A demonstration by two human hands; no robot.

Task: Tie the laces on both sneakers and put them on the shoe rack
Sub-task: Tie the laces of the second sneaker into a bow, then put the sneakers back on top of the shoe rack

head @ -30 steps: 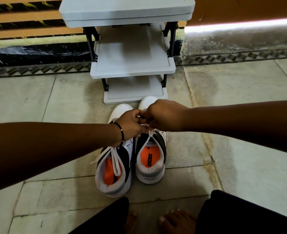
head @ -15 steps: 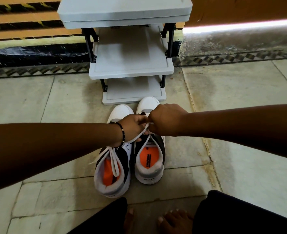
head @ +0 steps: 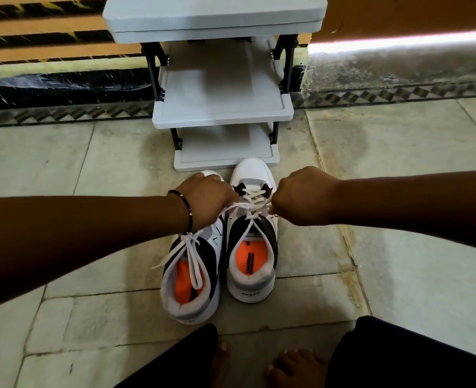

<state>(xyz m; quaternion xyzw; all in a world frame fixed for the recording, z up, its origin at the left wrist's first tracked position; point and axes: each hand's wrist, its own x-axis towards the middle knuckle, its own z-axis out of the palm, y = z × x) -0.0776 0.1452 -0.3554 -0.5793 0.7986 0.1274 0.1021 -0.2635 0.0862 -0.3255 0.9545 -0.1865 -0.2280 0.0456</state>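
Two white-and-black sneakers with orange insoles stand side by side on the floor, toes toward the rack. On the right sneaker [head: 252, 247] the lace [head: 249, 208] is stretched sideways between my hands. My left hand [head: 206, 198] grips one lace end over the left sneaker's toe. My right hand [head: 301, 197] is fisted on the other end, to the right of the shoe. The left sneaker [head: 192, 278] has a tied bow, with loops lying over its opening. The grey shoe rack [head: 223, 107] stands just beyond the toes, its shelves bare.
The rack backs onto an orange wall with a dark skirting [head: 63, 85]. Pale stone floor tiles [head: 413, 247] spread on both sides. My bare feet [head: 292, 365] and dark trouser legs sit at the bottom edge, close behind the shoes.
My hands were together over the right sneaker's laces. They have now pulled apart, left and right, drawing the lace taut across the shoe.
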